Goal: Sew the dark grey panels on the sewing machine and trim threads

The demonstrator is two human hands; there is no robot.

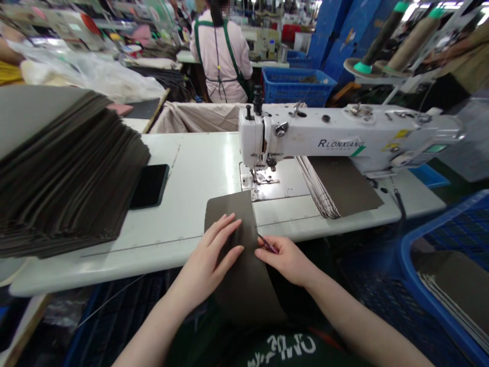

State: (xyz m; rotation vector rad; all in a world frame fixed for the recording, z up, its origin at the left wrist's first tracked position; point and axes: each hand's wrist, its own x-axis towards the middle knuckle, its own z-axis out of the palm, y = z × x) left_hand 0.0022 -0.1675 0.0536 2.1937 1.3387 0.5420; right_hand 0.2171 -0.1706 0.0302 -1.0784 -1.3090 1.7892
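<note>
A dark olive-grey fabric panel (244,275) lies over the table's front edge and hangs down toward my lap. My left hand (214,250) rests on it with fingers stretched out, pressing it near the edge. At the panel's right edge, my right hand (284,257) is closed around a small pointed tool (270,245) with a dark tip and a purplish handle. The tip touches or nearly touches the panel's edge; its exact kind is unclear. Just beyond the panel's far end stands the white sewing machine (324,133), its needle area (255,176) apart from the fabric.
A tall stack of dark panels (72,178) fills the table's left, beside a black phone (150,186). More panels (340,186) lie under the machine's arm. A blue basket (407,255) with panels stands right. Thread cones (385,35) rise behind; a person (221,56) sits ahead.
</note>
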